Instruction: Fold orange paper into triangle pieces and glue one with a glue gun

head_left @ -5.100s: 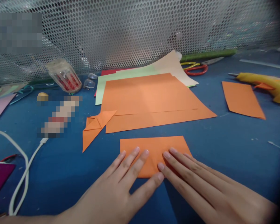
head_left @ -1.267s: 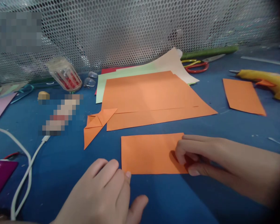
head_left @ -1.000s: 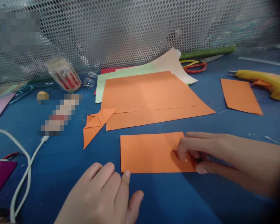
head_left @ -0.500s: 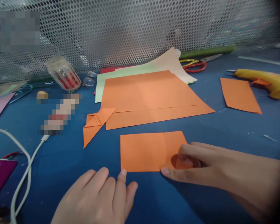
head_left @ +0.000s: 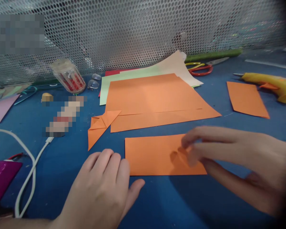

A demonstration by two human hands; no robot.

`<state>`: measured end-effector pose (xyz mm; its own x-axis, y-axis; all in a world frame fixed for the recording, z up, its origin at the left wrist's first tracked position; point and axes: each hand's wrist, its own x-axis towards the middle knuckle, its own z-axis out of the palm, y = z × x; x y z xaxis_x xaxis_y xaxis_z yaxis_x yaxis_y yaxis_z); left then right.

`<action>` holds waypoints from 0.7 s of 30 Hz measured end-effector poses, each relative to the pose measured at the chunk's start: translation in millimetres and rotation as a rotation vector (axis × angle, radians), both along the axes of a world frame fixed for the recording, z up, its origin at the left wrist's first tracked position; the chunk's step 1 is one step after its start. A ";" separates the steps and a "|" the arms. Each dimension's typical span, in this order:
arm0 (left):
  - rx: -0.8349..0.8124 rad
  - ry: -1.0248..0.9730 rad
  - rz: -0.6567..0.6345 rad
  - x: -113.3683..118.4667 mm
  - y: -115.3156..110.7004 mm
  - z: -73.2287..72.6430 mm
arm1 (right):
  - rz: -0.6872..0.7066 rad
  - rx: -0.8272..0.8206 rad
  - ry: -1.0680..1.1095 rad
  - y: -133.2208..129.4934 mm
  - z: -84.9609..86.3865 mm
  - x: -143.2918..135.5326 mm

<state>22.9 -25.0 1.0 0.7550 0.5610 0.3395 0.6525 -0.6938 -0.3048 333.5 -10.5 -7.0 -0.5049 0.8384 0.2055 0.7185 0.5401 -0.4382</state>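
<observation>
**Orange sheet on a blue table**

A blue table [head_left: 228,133] runs back to a perforated metal screen [head_left: 133,31]. The left hand [head_left: 102,187] rests flat, fingers together, just beside the sheet [head_left: 152,156], a flat orange rectangle near the front edge. The right hand [head_left: 228,156] is blurred, fingertips bunched over the sheet's right end.

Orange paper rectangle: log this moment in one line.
left hand: beside orange paper rectangle, on table | right hand: fingers at its right end
</observation>
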 end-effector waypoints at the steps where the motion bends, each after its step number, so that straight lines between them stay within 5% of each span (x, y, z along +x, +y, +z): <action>1: 0.007 -0.005 0.000 1.1 1.4 -0.3 | 0.035 0.044 -0.018 5.8 0.2 -2.1; 4: -0.006 -0.041 -0.006 0.9 5.1 -1.7 | 0.070 0.135 -0.045 18.8 -8.0 -5.7; 8: -0.128 -0.102 0.027 -2.8 8.5 -2.8 | 0.044 0.050 -0.056 22.6 -18.4 -3.9; 13: -0.313 -0.328 0.036 -2.7 12.8 -9.3 | 0.078 -0.003 -0.037 26.5 -12.9 -3.1; 17: -0.447 -0.478 -0.082 -4.9 14.2 -18.2 | 0.147 0.152 0.018 29.7 -6.2 -7.8; 21: -0.365 -0.549 -0.191 -9.5 10.9 -18.4 | 0.175 0.340 0.048 12.9 -5.0 -12.4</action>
